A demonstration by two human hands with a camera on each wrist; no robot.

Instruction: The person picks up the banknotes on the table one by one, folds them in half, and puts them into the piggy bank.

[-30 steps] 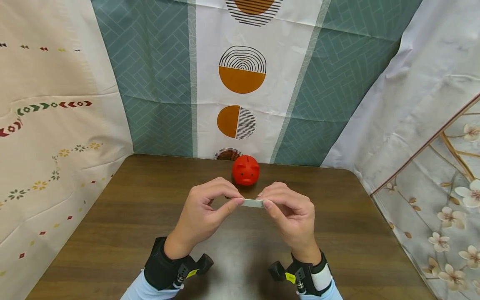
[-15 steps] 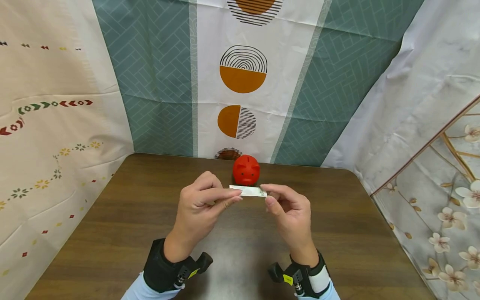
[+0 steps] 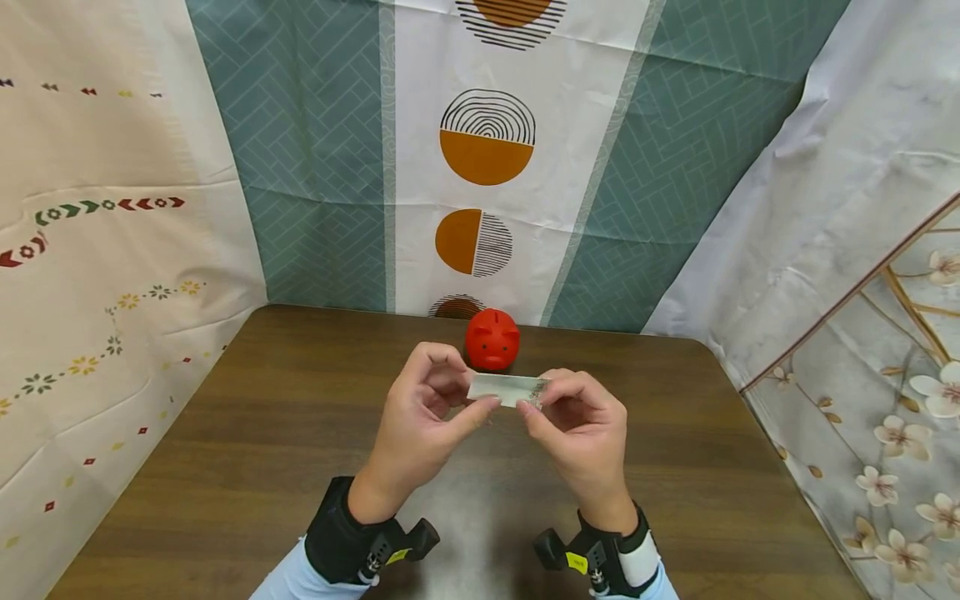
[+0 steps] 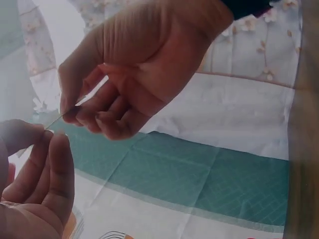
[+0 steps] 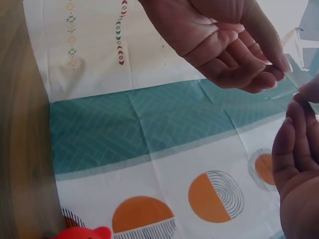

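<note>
A narrow folded paper strip (image 3: pixel 501 388), pale green-white with fine dark print at its right end, is held up level over the table. My left hand (image 3: pixel 416 429) pinches its left part, thumb at the near edge and fingers behind. At the printed end, my right hand (image 3: pixel 588 442) pinches it between thumb and index finger. Seen almost edge-on in the left wrist view, the strip (image 4: pixel 53 121) spans the gap between both hands' fingertips. Beyond the hands sits a red piggy bank (image 3: pixel 492 340) with a slot on top; neither hand touches it.
The brown wooden table (image 3: pixel 247 433) lies under both hands, its far edge against a teal and white patterned curtain (image 3: pixel 322 167). More cloth hangs on the left (image 3: pixel 112 275) and a floral one on the right (image 3: pixel 862 417). Both wrists wear black camera bands.
The paper strip has tilted so more of its flat face shows. Half a second ago the right fingers were spread more loosely at its end; the left hand has since moved right and shifted its pinch.
</note>
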